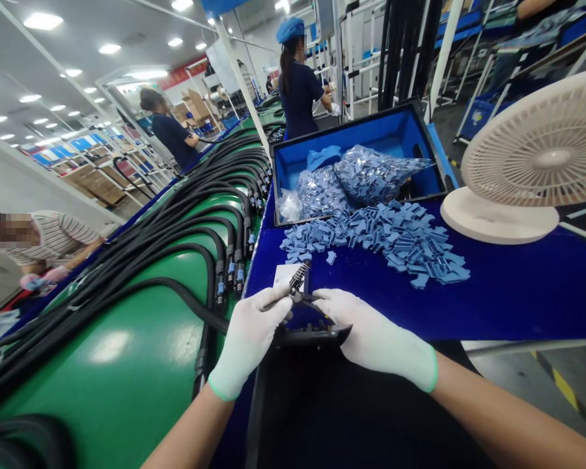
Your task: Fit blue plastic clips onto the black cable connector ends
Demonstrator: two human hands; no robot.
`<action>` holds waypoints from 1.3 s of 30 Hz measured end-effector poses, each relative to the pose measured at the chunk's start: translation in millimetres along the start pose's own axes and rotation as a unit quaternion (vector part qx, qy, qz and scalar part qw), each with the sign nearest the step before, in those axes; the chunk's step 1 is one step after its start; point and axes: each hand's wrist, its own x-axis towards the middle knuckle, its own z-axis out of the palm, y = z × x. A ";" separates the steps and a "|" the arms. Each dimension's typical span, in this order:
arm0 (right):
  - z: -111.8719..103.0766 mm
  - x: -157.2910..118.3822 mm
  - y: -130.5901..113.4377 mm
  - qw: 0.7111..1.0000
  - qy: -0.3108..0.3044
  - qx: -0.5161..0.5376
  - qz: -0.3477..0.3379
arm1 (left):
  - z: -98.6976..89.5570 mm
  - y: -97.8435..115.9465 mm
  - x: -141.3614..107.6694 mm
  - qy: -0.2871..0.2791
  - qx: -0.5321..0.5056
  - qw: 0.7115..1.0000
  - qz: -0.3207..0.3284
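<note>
My left hand (254, 339), in a white glove, is closed on a dark ribbed connector (299, 279) that tilts up and to the right. My right hand (371, 332), gloved too, is closed beside it at the thin dark leads below the connector; what its fingertips pinch is too small to make out. Under both hands lies a black curved housing (315, 335), its right end against my right palm. Behind the connector a white card (284, 276) rests on the blue table. A pile of small blue plastic clips (395, 238) spreads beyond my hands.
Black hoses (176, 241) with connector ends cover the green conveyor (127, 352) at left. A blue bin (361, 130) holds bags of clips. A fan (501, 215) stands at right. Three people are beside the line; others are farther off.
</note>
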 end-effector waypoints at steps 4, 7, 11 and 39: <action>2.0 -2.6 0.3 0.999 0.011 -0.022 0.022 | -0.7 1.9 -0.5 -0.009 0.031 0.999 0.038; 2.8 -1.1 -0.5 0.998 -0.002 -0.040 0.054 | 0.3 7.4 7.7 -0.034 0.017 0.997 0.064; 2.4 -0.5 -1.8 0.995 -0.003 -0.034 0.095 | 3.7 13.6 31.0 -0.070 0.011 0.993 0.097; -24.3 -31.5 26.1 0.974 0.085 -0.171 0.121 | 23.4 -2.2 49.3 -0.124 -0.333 0.934 0.032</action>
